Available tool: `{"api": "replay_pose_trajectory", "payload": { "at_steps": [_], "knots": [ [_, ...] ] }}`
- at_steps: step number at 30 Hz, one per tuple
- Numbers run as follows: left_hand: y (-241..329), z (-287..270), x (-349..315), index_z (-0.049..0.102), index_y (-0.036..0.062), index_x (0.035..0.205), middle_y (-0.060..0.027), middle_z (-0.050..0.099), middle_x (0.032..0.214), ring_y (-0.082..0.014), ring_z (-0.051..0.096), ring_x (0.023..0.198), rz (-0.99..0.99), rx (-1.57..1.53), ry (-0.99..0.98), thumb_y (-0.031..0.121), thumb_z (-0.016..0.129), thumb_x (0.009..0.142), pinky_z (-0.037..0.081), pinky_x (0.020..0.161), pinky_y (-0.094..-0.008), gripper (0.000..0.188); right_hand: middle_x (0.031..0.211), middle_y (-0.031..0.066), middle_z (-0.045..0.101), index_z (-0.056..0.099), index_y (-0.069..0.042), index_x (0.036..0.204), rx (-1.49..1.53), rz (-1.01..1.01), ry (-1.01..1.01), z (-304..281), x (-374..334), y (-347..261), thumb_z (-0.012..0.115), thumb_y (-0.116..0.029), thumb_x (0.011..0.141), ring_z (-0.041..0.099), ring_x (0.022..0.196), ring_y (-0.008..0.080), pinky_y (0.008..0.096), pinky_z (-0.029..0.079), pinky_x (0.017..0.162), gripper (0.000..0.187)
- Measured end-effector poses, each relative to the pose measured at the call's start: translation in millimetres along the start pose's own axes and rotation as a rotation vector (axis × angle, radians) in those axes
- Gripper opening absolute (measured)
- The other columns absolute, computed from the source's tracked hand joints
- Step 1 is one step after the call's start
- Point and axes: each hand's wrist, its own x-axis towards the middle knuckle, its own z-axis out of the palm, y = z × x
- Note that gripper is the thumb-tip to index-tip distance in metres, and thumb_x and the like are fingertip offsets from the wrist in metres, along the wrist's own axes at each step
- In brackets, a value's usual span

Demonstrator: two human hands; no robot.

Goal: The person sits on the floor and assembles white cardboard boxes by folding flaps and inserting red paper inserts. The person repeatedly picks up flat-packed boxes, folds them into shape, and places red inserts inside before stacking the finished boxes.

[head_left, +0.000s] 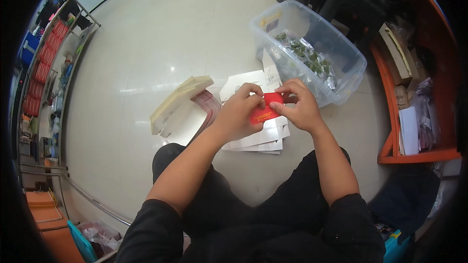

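Observation:
Between my two hands is a small flat red packet or card with faint gold print. My left hand pinches its left side, and my right hand grips its upper right edge with thumb and fingers. Below them a pile of flat white cardboard pieces lies on the floor. To the left stands an open white carton with a row of thin reddish pieces along its right side. Beyond my right hand, a clear plastic bin holds many small shiny packets with green contents.
A shelf rack with red boxes runs along the left. On the right, an orange shelf holds cartons and plastic bags. Dark stools stand behind the bin. My knees are near the carton and the cardboard pile.

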Motion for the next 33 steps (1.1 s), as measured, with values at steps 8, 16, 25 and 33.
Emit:
{"api": "replay_pose_trajectory", "payload": {
  "at_steps": [8,16,25,33],
  "knots": [
    [-2,5,-30,0.063,0.0050,0.098,-0.0086,0.053,0.126,-0.0302,0.065,0.098,0.153,0.192,0.032,0.008,0.085,0.066,0.055,0.079,-0.0426,0.039,0.111,0.0064,0.058,0.072,-0.001,0.104,-0.101,0.190,-0.149,19,-7,-2,0.086,-0.008,0.078,0.063,0.096,0.0184,0.0315,0.060,0.084,0.030],
    [10,21,-57,0.059,-0.0013,0.127,-0.0219,0.068,0.112,-0.0359,0.068,0.105,-0.616,-0.186,-0.144,0.027,0.076,0.085,0.054,0.090,-0.0420,0.053,0.124,0.0085,0.061,0.073,-0.006,0.114,-0.070,0.089,-0.306,36,-16,7,0.079,-0.002,0.084,0.066,0.105,0.0205,0.0326,0.060,0.089,0.031],
    [-26,73,-92,0.061,-0.0106,0.119,-0.0303,0.070,0.104,-0.0450,0.069,0.099,-1.084,-0.205,0.178,0.024,0.055,0.095,0.053,0.092,-0.0486,0.042,0.117,0.0144,0.070,0.073,-0.006,0.119,-0.378,0.294,-0.309,59,-4,74,0.079,-0.019,0.084,0.068,0.099,0.0249,0.0364,0.056,0.088,0.038],
    [-4,40,-90,0.059,-0.0017,0.115,-0.0278,0.064,0.118,-0.0411,0.063,0.112,-1.026,-0.281,0.260,0.018,0.054,0.096,0.049,0.095,-0.0507,0.028,0.126,0.0231,0.067,0.068,-0.001,0.126,-0.744,0.432,-0.393,83,-7,171,0.077,-0.037,0.083,0.063,0.122,0.0360,0.0414,0.049,0.106,0.057]
  ]
}}
